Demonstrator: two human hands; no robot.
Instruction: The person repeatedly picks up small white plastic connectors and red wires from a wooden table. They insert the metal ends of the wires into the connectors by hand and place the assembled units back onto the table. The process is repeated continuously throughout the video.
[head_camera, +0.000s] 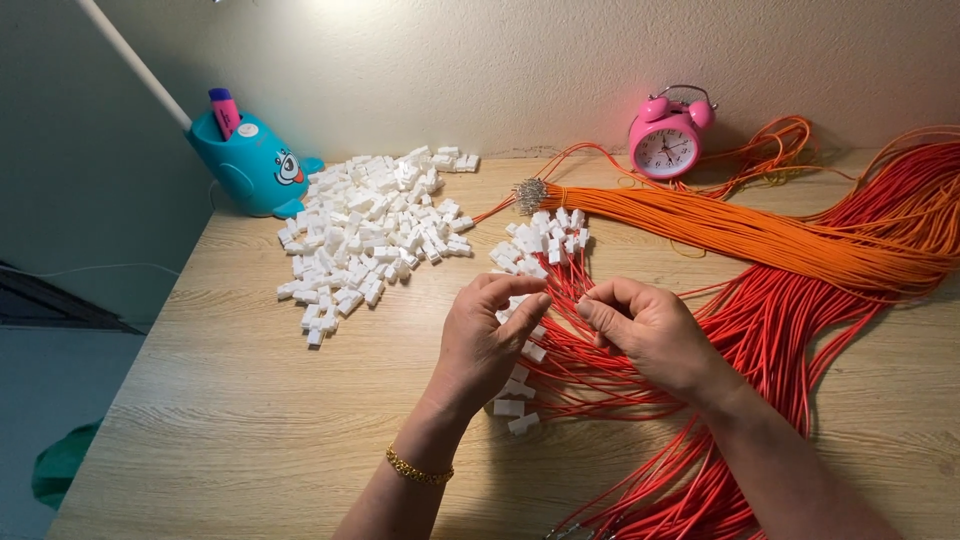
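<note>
Head view looks down on two hands meeting over the middle of the surface. The left hand (483, 340) has its fingers curled closed, pinching what seems to be a small white plug (519, 300) at the fingertips, though the piece is mostly hidden. The right hand (645, 330) sits just beside it, thumb and forefinger pressed together on a thin red wire (572, 300) that is hard to make out between the two hands. A gold bracelet (418, 468) circles the left wrist.

Beneath the hands lies a spread of red wires (770, 330), several already tipped with white plugs (540, 240) that fan out toward the far edge and toward the near edge under the left hand. The red wires run off to the right edge and the near right corner. Above them, a tight bundle of orange wires (720, 225) stretches from the middle of the surface to the right edge, its bare metal tips (530, 195) bunched at the left end.

Toward the far left corner sits a loose pile of white plugs (370, 230). Behind the pile, at the far left corner, stands a blue whale-shaped pen holder (250, 165) with a pink marker (224, 108) in it. A pink alarm clock (667, 138) stands at the far edge against the wall, right of centre.
</note>
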